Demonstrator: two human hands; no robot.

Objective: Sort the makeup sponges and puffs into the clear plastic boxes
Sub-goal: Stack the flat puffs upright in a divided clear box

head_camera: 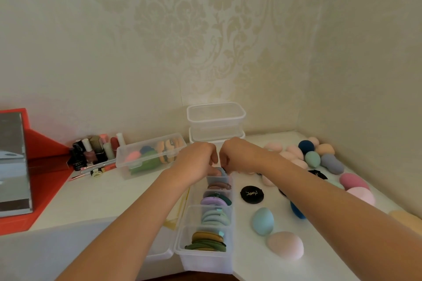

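Observation:
A long clear plastic box runs away from me at the table's middle, with flat puffs standing in a row: green and mustard in front, then pale blue, lilac, dark green and brown. My left hand and my right hand meet over its far end, fingers curled round a grey-blue puff at the rim. Loose egg-shaped sponges lie to the right: a light blue sponge, a pale pink sponge, and a heap at the back right. A black round compact puff lies beside the box.
A second clear box with green, pink and orange puffs sits at the back left. Two empty clear tubs are stacked against the wall. Nail polish bottles and a red-framed mirror stand at the left. Walls close the corner.

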